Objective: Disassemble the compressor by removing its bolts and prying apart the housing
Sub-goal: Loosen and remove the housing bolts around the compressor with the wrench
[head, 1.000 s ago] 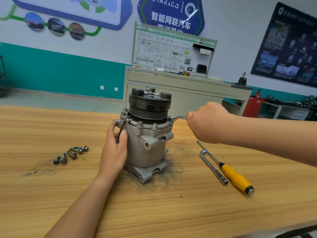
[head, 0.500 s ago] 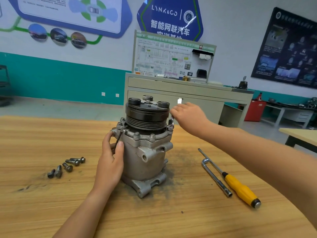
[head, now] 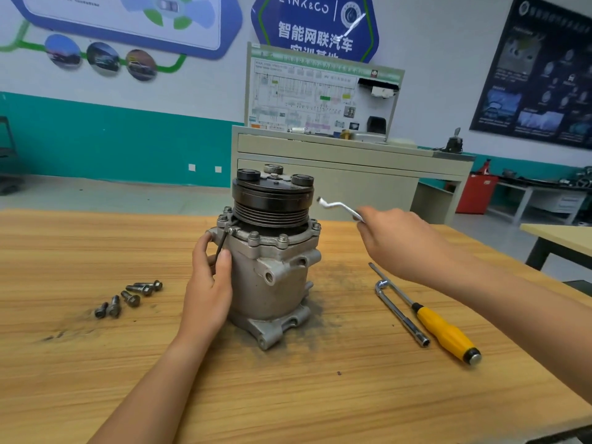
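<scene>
Big wooden table (head: pixel 96 395): flat, stripy grain. On it, upright compressor (head: pixel 266 283): grey rough metal body, round black grooved wheel (head: pixel 272 200) on top, rim bolts (head: pixel 254 236) below wheel. Person's left hand (head: pixel 208 293) grips compressor's left side, fingers curled. Person's right hand (head: pixel 397 241), right of compressor's top, pinches bent shiny wrench (head: pixel 339 206). Right of compressor: yellow-handled screwdriver (head: pixel 445 331), thin L-shaped steel tool (head: pixel 400 310). Left of compressor: few loose bolts (head: pixel 131 298).
</scene>
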Available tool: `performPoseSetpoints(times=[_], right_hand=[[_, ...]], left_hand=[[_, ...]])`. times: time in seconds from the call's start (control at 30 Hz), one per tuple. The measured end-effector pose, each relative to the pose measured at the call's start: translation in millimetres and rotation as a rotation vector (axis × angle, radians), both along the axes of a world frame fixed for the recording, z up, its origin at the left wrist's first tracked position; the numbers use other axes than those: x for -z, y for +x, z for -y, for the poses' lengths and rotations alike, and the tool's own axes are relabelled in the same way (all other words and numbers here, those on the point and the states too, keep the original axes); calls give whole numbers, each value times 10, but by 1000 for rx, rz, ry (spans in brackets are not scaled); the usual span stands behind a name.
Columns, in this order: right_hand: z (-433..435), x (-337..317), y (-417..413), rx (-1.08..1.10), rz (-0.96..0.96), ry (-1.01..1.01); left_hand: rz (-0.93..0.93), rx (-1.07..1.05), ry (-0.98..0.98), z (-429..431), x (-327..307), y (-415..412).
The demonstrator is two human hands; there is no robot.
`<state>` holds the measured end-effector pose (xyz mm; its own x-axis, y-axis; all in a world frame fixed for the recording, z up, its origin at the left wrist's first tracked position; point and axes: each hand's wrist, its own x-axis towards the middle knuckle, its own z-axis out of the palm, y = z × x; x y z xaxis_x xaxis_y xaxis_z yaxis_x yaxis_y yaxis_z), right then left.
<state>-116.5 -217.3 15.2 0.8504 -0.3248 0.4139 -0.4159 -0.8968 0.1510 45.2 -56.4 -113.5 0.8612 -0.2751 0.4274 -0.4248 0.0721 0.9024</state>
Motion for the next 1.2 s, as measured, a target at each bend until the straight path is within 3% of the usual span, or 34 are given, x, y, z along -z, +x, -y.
performPoseSetpoints(times=[0.17, 0.57, 0.7, 0.83, 0.97, 1.2], right_hand=[[-89, -1, 14, 80, -168, -76], [-436, -205, 109, 129, -490, -480], [-366, -264, 139, 112, -490, -493], [-283, -262, 155, 97, -485, -466], [-247, -241, 179, 87, -480, -496], [-39, -213, 186, 72, -544, -659]], left_hand=[[-8, 17, -8, 0, -5, -2], [-14, 24, -25, 12, -25, -25], [-100, 186, -71, -50, -57, -4], [-91, 372, 88, -155, -65, 49], [10, 302, 207, -115, -48, 39], [51, 197, 118, -51, -39, -66]])
